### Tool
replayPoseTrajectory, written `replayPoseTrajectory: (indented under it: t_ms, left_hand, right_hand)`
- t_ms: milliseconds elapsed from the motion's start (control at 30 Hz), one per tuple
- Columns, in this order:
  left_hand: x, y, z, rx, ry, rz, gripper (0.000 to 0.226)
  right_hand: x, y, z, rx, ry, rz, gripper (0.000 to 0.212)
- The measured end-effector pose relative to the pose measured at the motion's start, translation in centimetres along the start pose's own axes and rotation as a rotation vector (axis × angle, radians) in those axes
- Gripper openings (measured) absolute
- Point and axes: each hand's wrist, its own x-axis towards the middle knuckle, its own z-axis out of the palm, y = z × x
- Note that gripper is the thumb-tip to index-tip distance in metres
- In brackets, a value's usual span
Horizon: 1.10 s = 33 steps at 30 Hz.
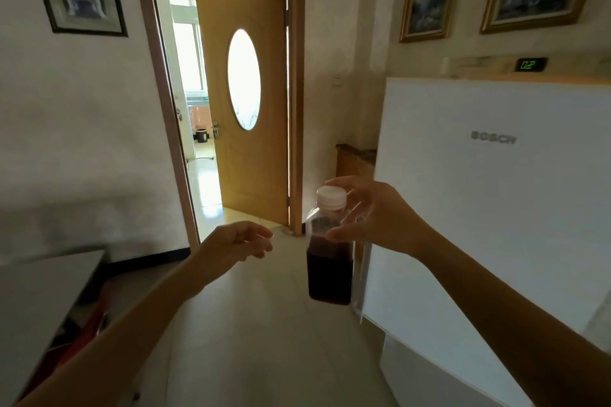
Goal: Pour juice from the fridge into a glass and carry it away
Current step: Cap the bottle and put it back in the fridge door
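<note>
— Which step is this?

— The fetch looks finished. The right hand has its fingers clamped round the shoulder of the juice bottle, held upright in the air just beside the white fridge, white cap on.

— And the left hand?

— Empty, fingers loosely curled, near the bottle but apart from it.

— What next?

— Probably uncapping, which calls for that left hand. No glass is in view; it must be found first.
</note>
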Motion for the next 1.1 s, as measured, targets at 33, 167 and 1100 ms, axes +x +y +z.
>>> replayPoseTrajectory:
  t_ms: [33,167,1100]
  left_hand:
    - [2.1,-0.8,-0.5,0.005,-0.006,-0.007,0.017]
    - [9.8,-3.6,-3.2,0.018,-0.043,-0.013,0.018]
    - [63.1,-2.7,13.4,-0.298,-1.272,0.606,0.057]
  right_hand:
    - [2.1,0.9,0.4,-0.017,0.003,-0.007,0.061]
    - [9.9,5.0,1.4,-0.059,0.009,0.02,0.066]
    - [32.6,26.8,-2.2,-0.723,0.681,0.795,0.074]
